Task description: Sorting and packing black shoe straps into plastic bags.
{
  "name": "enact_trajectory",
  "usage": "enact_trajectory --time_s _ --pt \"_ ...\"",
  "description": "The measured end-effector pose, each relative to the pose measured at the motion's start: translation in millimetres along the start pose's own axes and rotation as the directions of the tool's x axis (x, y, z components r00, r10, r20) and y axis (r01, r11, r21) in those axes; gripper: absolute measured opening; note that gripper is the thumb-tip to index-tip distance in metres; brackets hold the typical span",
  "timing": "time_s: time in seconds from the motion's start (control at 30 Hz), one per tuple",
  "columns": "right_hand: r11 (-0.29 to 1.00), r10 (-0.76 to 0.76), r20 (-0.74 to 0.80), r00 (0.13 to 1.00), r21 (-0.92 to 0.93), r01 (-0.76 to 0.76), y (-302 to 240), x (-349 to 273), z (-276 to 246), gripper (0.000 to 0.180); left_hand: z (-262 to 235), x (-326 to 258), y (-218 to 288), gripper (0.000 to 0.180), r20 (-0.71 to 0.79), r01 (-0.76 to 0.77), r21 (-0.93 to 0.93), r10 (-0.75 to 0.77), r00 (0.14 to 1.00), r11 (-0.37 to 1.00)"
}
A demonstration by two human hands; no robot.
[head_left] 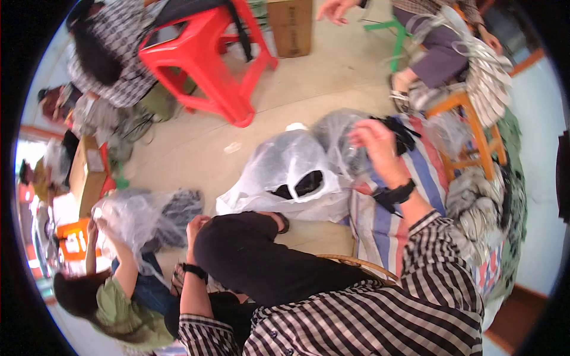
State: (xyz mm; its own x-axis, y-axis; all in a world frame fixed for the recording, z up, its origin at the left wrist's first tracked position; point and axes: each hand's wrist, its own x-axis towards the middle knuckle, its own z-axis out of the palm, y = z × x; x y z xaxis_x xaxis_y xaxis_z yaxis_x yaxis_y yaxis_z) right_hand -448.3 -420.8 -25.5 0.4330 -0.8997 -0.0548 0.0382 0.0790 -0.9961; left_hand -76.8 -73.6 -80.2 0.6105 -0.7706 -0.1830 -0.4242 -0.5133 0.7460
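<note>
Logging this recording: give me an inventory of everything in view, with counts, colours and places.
Red stool: 1, red, upper left
Green legs: 2 visible, green, top right
Cardboard boxes: at least 2, brown, top centre and left
Translucent bag: 1, whitish, dark contents, centre floor
Greyish bag: 1, grey, adjoining its right
Striped sheet: 1, red-white-blue, right of centre
Wooden seat: 1, orange-brown, right
Clear bag: 1, colourless, left
Co-workers: at least 4, mixed clothing, left and upper right
Checked shirt: 1, black-and-white, bottom
Left hand: 1, black wristband, beside knee
Right hand: 1, black wristband, raised near greyish bag

Smaller background items are too blurred to count.
</note>
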Motion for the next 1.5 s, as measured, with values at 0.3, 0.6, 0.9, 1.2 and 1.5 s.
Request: enact_trajectory --time_s 0.3,0.6,0.9,1.2,1.5 --pt "0.845 -0.033 -0.148 0.988 -0.532 -0.051 205.2 6.1 -309.9 0.035 -49.3 32.7 -10.6 0.015 -0.200 0.169 0.217 -0.125 0.972 0.962" --pt "0.517 0.678 -0.254 0.690 -0.503 -0.693 276.0 23.3 -219.0 0.049 -161.6 -50.4 -34.2 0.027 -0.217 0.374 0.436 -0.308 0.926 0.818" --pt "0.494 0.465 -0.318 0.826 -0.682 -0.540 303.0 44.0 -306.8 0.048 -161.2 -131.6 -78.9 0.030 -0.056 0.536 -0.537 -0.662 0.747 0.651" --pt "0.853 0.388 0.099 0.916 -0.414 -0.317 299.1 27.6 -168.3 0.052 -121.7 -209.0 -65.4 0.023 -0.131 0.537 -0.436 -0.641 0.756 0.722" --pt "0.645 0.194 -0.221 0.956 -0.706 -0.294 249.3 21.0 -196.5 0.061 -91.0 -247.4 19.5 0.026 -0.421 0.183 -0.623 -0.523 0.741 0.760"
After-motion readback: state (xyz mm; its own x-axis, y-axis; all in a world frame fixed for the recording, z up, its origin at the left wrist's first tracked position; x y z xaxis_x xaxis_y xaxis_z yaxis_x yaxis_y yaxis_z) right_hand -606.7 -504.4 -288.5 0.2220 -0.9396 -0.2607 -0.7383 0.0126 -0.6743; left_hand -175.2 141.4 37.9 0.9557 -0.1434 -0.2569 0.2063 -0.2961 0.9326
